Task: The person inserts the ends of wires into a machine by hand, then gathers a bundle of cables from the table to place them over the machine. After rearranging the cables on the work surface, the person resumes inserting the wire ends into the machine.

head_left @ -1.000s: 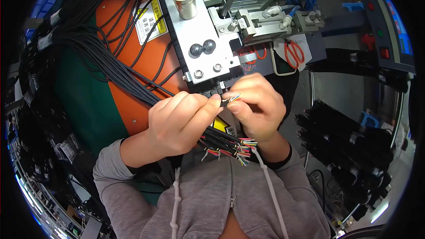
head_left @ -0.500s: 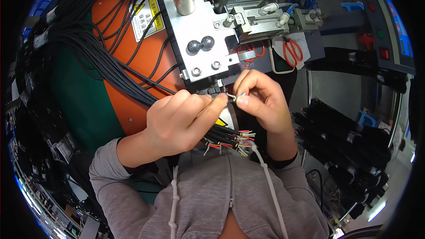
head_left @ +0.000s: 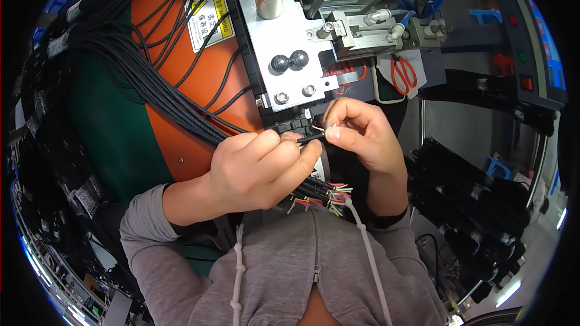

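Note:
Between my hands runs a black cable (head_left: 310, 139) whose short coloured wires fan out at its end. My left hand (head_left: 257, 166) is closed round the cable's black jacket. With thumb and forefinger, my right hand (head_left: 362, 133) pinches the thin wires at the cable end. Just beyond my fingertips sits a dark fixture (head_left: 292, 125) with a small white piece, at the front of a metal machine plate (head_left: 284, 30). Below my left hand lies a bundle of black cables (head_left: 314, 190) with stripped ends in red, yellow and white.
Many black cables (head_left: 163, 96) stretch across the orange and green table (head_left: 181, 139) on the left. Pneumatic cylinders (head_left: 368, 36) with blue hoses stand at the back. Red-handled scissors (head_left: 403, 75) lie behind my right hand. More dark cable bundles (head_left: 465, 193) hang at the right.
My left hand has shifted slightly right and down along the cable, exposing more of its black jacket. My right fingers have spread the wires at the end. The view has moved slightly.

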The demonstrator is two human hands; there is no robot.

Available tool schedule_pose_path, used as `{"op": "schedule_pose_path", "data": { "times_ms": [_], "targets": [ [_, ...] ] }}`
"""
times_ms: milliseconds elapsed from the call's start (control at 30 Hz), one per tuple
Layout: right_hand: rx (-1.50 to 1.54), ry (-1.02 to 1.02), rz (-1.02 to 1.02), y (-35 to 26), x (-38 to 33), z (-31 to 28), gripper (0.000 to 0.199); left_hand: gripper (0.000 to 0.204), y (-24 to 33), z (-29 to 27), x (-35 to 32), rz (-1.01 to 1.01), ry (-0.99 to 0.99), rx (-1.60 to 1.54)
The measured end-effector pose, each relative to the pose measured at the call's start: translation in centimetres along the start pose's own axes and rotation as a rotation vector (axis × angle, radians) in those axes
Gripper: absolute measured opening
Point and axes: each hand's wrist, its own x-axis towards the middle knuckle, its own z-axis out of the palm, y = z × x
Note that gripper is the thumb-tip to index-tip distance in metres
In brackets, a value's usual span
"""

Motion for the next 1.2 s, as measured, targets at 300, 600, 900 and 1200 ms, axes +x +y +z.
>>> {"op": "schedule_pose_path", "data": {
  "times_ms": [300, 600, 900, 1200],
  "targets": [
    [-0.830, 0.400, -0.545, 1.3, 1.4, 2.2, 0.008, 0.034, 0.8, -0.4, 1.2, -0.206, -0.368, 0.041],
    [-0.913, 0.427, -0.713, 2.4, 2.1, 2.2, 0.008, 0.035, 1.3, -0.3, 1.4, -0.263, -0.379, 0.118],
    [-0.280, 0.426, -0.246, 3.5, 2.0, 2.3, 0.004, 0.033, -0.1, 0.2, 1.1, -0.212, -0.194, 0.046],
    [-0.487, 0.308, -0.512, 2.6, 1.1, 0.7, 0.007, 0.032, 1.5, -1.4, 1.1, -0.343, -0.370, 0.206]
  ]
}}
